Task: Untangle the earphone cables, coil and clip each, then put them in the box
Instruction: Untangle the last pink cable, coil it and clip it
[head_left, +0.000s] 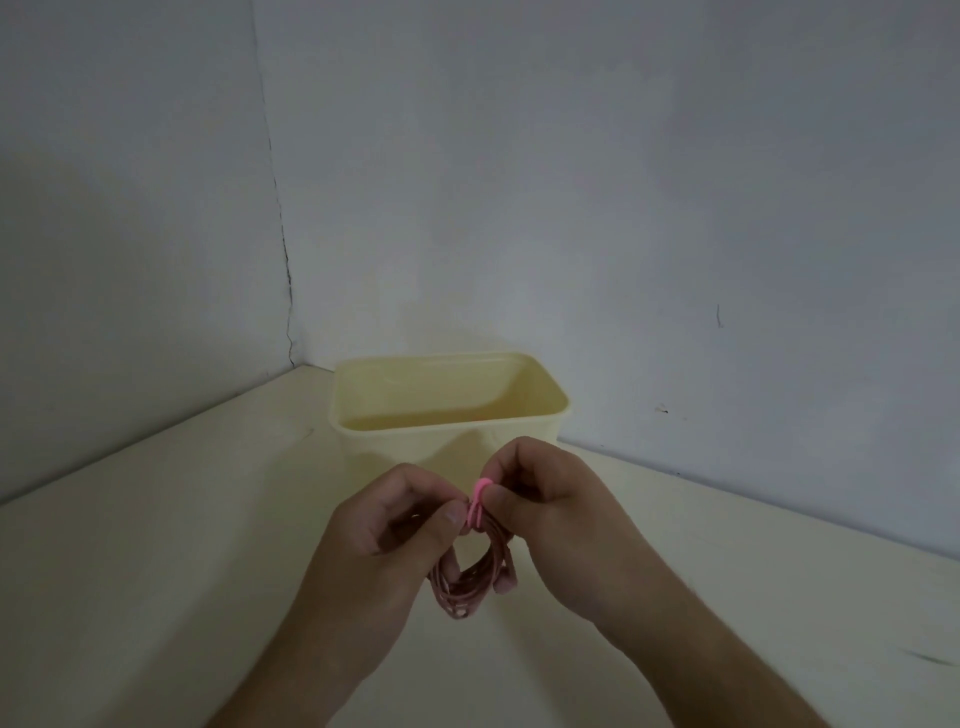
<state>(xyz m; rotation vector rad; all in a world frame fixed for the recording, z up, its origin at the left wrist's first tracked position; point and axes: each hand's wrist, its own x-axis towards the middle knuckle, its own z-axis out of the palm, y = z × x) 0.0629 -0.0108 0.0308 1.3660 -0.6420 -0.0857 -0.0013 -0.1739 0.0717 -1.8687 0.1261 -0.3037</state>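
Note:
A coiled pink earphone cable (467, 584) hangs between my two hands, just in front of the pale yellow box (363, 415). A bright pink clip (478, 501) sits at the top of the coil. My left hand (400, 525) pinches the coil and clip from the left with thumb and fingers. From the right, my right hand (550, 499) pinches the clip with thumb and forefinger. An earbud (506, 582) dangles at the coil's lower right. The part of the box's inside that shows holds nothing; its floor is hidden.
The box stands on a cream table (156, 571) pushed into a corner of grey-white walls (675, 208). A dark crack (283, 234) runs down the corner seam. A small dark mark (935, 659) lies at the table's right.

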